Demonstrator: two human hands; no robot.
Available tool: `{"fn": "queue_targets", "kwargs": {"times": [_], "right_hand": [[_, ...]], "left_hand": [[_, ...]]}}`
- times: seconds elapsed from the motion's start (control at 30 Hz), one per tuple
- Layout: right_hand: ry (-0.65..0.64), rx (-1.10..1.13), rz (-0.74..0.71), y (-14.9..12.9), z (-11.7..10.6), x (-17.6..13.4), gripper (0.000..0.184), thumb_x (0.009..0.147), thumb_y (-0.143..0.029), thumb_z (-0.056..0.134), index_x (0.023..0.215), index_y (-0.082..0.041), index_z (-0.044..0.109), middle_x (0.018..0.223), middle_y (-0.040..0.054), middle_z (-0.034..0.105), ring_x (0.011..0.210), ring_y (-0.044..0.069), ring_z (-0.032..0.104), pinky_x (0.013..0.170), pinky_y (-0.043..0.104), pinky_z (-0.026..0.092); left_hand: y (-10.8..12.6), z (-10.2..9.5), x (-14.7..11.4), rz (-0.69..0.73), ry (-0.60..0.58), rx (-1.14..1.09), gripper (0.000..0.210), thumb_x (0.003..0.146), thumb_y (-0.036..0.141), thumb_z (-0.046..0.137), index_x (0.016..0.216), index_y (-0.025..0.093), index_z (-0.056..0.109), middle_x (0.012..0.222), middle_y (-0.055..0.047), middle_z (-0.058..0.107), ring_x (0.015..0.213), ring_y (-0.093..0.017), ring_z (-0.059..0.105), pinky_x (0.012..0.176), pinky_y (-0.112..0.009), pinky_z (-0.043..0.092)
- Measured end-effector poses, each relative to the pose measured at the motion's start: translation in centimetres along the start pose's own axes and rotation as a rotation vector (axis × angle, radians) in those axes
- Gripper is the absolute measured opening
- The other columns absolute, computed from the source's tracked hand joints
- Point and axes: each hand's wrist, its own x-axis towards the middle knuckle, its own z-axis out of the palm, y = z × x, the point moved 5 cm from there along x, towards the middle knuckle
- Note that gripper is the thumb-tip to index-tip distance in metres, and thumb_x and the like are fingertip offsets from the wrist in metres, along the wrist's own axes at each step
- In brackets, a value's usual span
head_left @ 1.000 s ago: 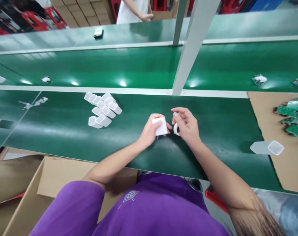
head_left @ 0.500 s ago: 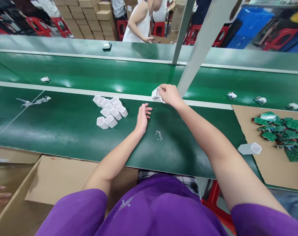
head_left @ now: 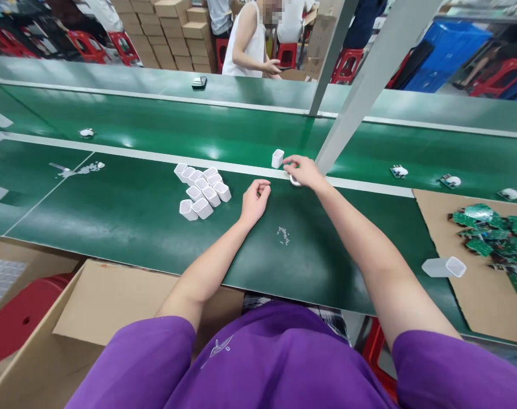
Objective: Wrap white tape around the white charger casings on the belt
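Right hand (head_left: 303, 171): thumb and forefinger apart, their tips close to the cup with a slight gap; the lower fingers look curled on a white ring-shaped piece (head_left: 293, 182), material too small to tell
Left hand (head_left: 255, 201): fingers loosely bent, nothing seen in them, over the green bench (head_left: 156, 233) short of its far edge
Cup: a white, square-mouthed, plastic-looking cup (head_left: 278, 159), upright on the glossy green belt (head_left: 241, 133), just past the pale rail (head_left: 241, 166) along the bench's far edge; whether it touches the rail, I cannot tell
Cup cluster: similar white open-topped cups (head_left: 209, 197) standing close together, left of the left hand, nearer the far edge than the near one
Scraps: tiny pale bits (head_left: 284, 234) on the bench between the forearms
Right end: a long translucent white tube (head_left: 442, 267) on its side, partly over a brown cardboard sheet (head_left: 463, 289) that bears piled green circuit boards (head_left: 488, 227)
Tipping risk: the cup could topple if the nearby fingertips or the dangling ring brushed its rim
Snag risk: should the belt run, a cup this close to the rail might rub and turn
Litter risk: a sweeping forearm could spread the scraps
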Motion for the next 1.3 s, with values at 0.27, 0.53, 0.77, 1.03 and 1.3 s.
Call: {"fn": "queue_targets", "kwargs": {"times": [0.27, 0.53, 0.77, 1.03, 1.3], "right_hand": [[-0.248, -0.056, -0.319, 0.4, 2.8, -11.8, 0.019, 0.090, -0.018, 0.061, 0.102, -0.020, 0.075, 0.105, 0.0032, 0.071, 0.086, 0.016, 0.065, 0.073, 0.023, 0.044], [-0.281, -0.252, -0.398, -0.9, 3.1, -14.6, 0.016, 0.094, -0.022, 0.059, 0.098, -0.023, 0.075, 0.107, 0.0007, 0.070, 0.088, 0.017, 0.066, 0.061, 0.025, 0.037], [-0.284, -0.394, -0.443, -3.2, 3.8, -15.5, 0.026, 0.092, -0.003, 0.047, 0.088, -0.012, 0.071, 0.093, 0.0106, 0.069, 0.072, 0.018, 0.065, 0.053, 0.028, 0.025], [-0.166, -0.293, -0.366, -1.7, 3.0, -16.0, 0.024, 0.099, -0.018, 0.046, 0.094, -0.014, 0.069, 0.099, 0.0081, 0.068, 0.073, 0.015, 0.065, 0.056, 0.026, 0.035], [0.439, 0.745, -0.255, 2.9, -1.7, -17.7, 0.017, 0.092, -0.032, 0.061, 0.088, -0.018, 0.069, 0.087, 0.0015, 0.069, 0.064, 0.010, 0.058, 0.058, 0.021, 0.044]], "left_hand": [[4.1, -6.2, 2.0, 0.202, -0.047, 0.953, 0.040, 0.081, 0.028, 0.060, 0.119, 0.018, 0.061, 0.132, -0.016, 0.055, 0.133, -0.038, 0.037, 0.111, -0.053, 0.027], [1.8, -9.9, 2.0, 0.082, -0.334, 1.396, 0.053, 0.073, 0.020, 0.061, 0.126, 0.016, 0.060, 0.149, -0.018, 0.039, 0.142, -0.043, 0.026, 0.111, -0.059, 0.027], [3.9, -9.2, 1.7, 0.134, -0.248, 1.135, 0.028, 0.073, 0.028, 0.065, 0.097, 0.014, 0.069, 0.119, -0.018, 0.060, 0.123, -0.039, 0.047, 0.106, -0.051, 0.037], [3.6, -2.3, -0.3, -0.190, -0.282, -0.095, 0.032, 0.067, 0.039, 0.070, 0.086, 0.015, 0.060, 0.083, -0.005, 0.066, 0.076, -0.017, 0.065, 0.072, -0.031, 0.055], [3.3, 5.5, -5.5, -0.381, -0.505, -0.576, 0.050, 0.061, 0.025, 0.076, 0.103, 0.020, 0.049, 0.087, -0.002, 0.069, 0.081, -0.021, 0.073, 0.069, -0.030, 0.062]]}}
